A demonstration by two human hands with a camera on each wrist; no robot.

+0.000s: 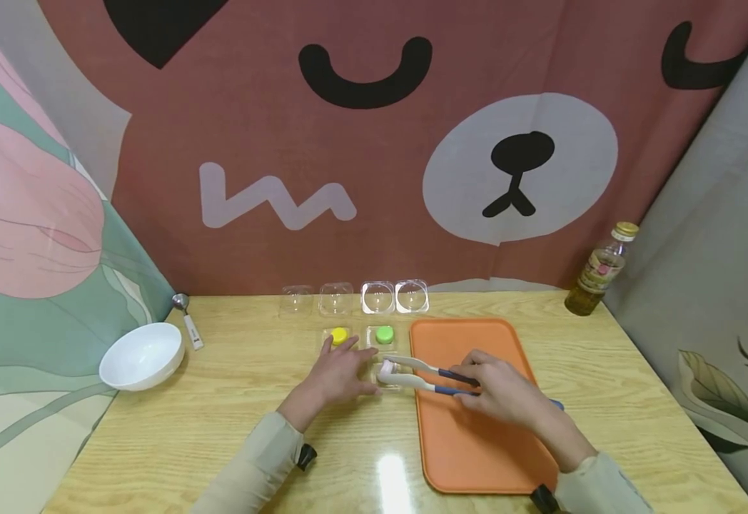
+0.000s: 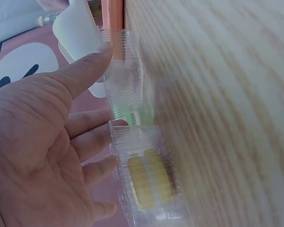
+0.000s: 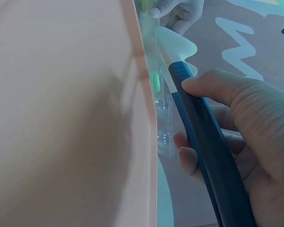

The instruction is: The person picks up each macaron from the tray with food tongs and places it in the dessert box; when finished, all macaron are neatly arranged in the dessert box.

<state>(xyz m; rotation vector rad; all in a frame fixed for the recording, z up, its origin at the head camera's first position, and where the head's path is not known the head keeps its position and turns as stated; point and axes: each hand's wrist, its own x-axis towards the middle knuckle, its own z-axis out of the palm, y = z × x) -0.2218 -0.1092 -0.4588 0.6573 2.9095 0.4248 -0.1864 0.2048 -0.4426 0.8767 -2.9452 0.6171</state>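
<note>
My right hand (image 1: 502,389) grips tongs (image 1: 409,381) with blue handles and white heads, over the orange tray's left part. Between the tong heads is a pale, pinkish-white round piece (image 1: 387,368), seemingly a macaron, partly hidden, at a small clear plastic box (image 2: 125,90). My left hand (image 1: 338,375) is beside that box, thumb and fingers spread and fairly straight; the thumb tip appears to touch its edge. Behind it, a yellow macaron (image 1: 339,335) and a green macaron (image 1: 384,334) sit in clear boxes. The right wrist view shows the tong handles held between thumb and fingers.
The orange tray (image 1: 477,457) lies right of centre. Several clear plastic boxes or lids (image 1: 377,298) line the table's back edge. A white bowl (image 1: 143,357) and a measuring spoon (image 1: 188,321) are at left; a bottle of brown liquid (image 1: 595,275) stands back right.
</note>
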